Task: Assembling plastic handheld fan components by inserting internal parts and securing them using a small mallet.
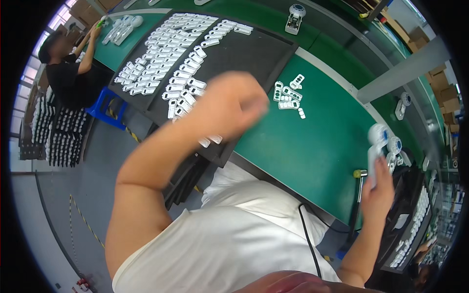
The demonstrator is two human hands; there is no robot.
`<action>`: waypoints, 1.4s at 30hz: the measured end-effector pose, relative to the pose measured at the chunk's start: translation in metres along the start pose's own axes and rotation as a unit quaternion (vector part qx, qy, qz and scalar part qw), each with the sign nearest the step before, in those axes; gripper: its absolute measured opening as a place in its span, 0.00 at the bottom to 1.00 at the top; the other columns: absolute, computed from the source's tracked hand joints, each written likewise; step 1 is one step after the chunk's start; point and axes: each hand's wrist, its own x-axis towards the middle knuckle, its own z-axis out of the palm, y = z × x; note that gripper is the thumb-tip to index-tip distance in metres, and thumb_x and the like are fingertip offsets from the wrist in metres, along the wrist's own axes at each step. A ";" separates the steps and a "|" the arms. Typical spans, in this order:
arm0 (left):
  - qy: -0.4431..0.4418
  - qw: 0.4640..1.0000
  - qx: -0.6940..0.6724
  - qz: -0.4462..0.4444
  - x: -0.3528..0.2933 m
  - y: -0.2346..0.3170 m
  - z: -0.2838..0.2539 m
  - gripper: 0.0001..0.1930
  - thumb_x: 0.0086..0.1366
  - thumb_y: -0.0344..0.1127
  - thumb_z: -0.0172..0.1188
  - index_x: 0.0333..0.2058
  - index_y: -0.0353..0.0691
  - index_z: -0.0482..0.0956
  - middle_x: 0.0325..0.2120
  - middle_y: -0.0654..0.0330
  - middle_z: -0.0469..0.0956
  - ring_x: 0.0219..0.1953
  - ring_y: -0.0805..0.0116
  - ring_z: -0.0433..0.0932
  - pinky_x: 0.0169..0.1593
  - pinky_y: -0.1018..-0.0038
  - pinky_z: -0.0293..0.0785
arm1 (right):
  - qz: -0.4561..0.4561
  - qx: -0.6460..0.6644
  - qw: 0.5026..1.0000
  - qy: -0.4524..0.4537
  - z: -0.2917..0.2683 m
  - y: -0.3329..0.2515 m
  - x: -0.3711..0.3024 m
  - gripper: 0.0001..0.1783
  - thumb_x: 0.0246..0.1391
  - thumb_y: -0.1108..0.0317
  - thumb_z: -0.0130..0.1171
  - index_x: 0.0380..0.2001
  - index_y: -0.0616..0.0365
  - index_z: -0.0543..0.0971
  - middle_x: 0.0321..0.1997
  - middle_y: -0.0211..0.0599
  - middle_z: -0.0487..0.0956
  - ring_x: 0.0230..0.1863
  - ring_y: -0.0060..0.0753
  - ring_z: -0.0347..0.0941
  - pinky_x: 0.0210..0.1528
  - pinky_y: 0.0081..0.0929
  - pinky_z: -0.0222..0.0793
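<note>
My left hand [229,105] is raised above the edge of the black tray [239,63], over the rows of small white plastic parts [183,80]. Its fingers look curled but are smeared by motion, and whatever may be in them is hidden. At the right end of the green table [293,151], my right hand [380,195] is closed round the handle of a white handheld device with a round head [373,163]. More such devices [393,145] sit just beyond it. A few white parts with dark openings [287,95] lie loose on the table between my hands.
A hammer with a yellow head [360,175] is near the table's right end, by a black tray of white parts [413,229]. Another device [293,19] stands at the back. On the far left a co-worker [66,63] works by a blue stool [108,108]. A metal post [405,68] rises behind.
</note>
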 end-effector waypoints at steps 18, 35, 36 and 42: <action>-0.055 0.956 0.278 -0.083 0.137 -0.228 -0.004 0.11 0.74 0.34 0.60 0.49 0.40 0.86 0.50 0.45 0.84 0.56 0.40 0.81 0.60 0.50 0.77 | 0.009 0.206 0.975 0.085 0.055 -0.094 -0.064 0.31 0.49 0.59 0.80 0.56 0.57 0.84 0.63 0.45 0.78 0.31 0.39 0.78 0.34 0.32 0.77; -0.049 0.960 -0.155 0.229 0.017 0.127 0.095 0.18 0.58 0.21 0.74 0.47 0.38 0.85 0.45 0.52 0.85 0.49 0.47 0.83 0.50 0.56 0.80 | 0.102 0.833 0.542 -0.035 0.049 -0.100 -0.035 0.20 0.60 0.67 0.74 0.52 0.60 0.78 0.68 0.44 0.78 0.53 0.31 0.80 0.54 0.29 0.78; -0.040 0.962 -0.155 0.223 0.016 0.127 0.101 0.19 0.58 0.24 0.75 0.49 0.38 0.85 0.48 0.52 0.85 0.52 0.46 0.82 0.53 0.56 0.80 | 0.107 0.831 0.545 -0.022 0.049 -0.096 -0.039 0.22 0.58 0.67 0.76 0.51 0.59 0.78 0.68 0.44 0.79 0.55 0.31 0.80 0.54 0.31 0.78; -0.052 0.984 -0.137 0.101 -0.001 0.125 0.147 0.27 0.61 0.39 0.78 0.57 0.39 0.82 0.61 0.52 0.80 0.67 0.45 0.74 0.66 0.54 0.74 | 0.110 0.355 0.928 -0.010 0.030 -0.032 -0.063 0.24 0.51 0.70 0.80 0.50 0.59 0.80 0.65 0.43 0.83 0.58 0.42 0.82 0.59 0.40 0.78</action>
